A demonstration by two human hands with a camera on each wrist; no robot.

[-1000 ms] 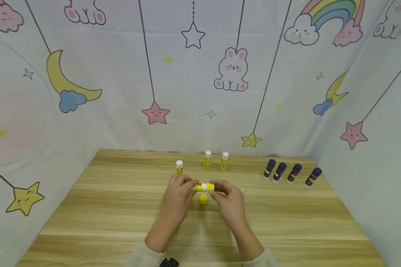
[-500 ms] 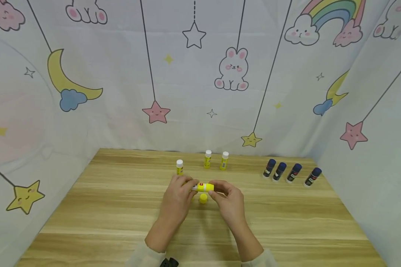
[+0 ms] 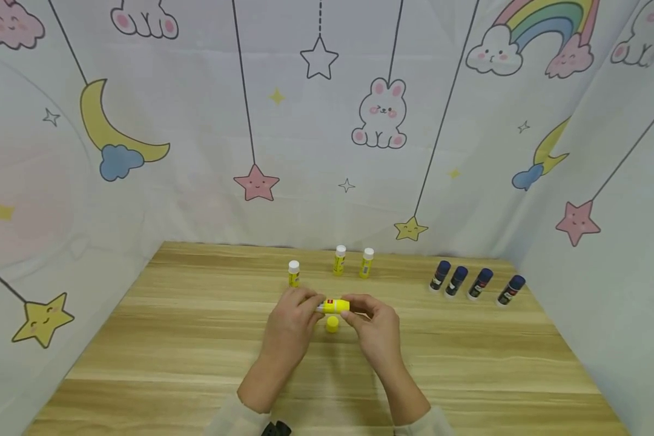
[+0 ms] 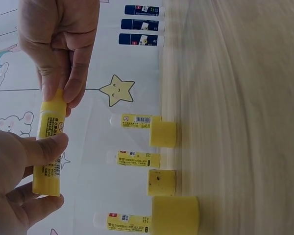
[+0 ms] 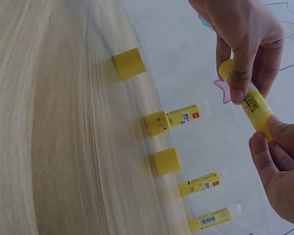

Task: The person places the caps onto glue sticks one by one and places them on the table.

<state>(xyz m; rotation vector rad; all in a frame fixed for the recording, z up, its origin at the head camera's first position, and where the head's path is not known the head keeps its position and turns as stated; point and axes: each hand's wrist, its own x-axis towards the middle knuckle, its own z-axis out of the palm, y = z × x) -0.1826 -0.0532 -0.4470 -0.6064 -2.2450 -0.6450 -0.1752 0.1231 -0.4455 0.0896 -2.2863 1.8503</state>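
Note:
A yellow glue stick lies level in the air between both hands, above the table. My left hand grips its body, thumb across the printed label in the left wrist view. At the other end, my right hand pinches the plain yellow end piece between thumb and fingers; a thin white band shows beside that piece. Just below the stick, a short yellow cylinder, like a cap, stands on the table. The wrist views show more of these, including one yellow cylinder set apart.
Behind the hands stand three yellow glue sticks with white tops: the left one, the middle one and the right one. Several navy glue sticks stand at the back right. Printed cloth hangs behind the wooden table.
The white band between the glue stick's label and its yellow end piece has narrowed. Both hands keep their grip in nearly the same place; the head view has shifted slightly.

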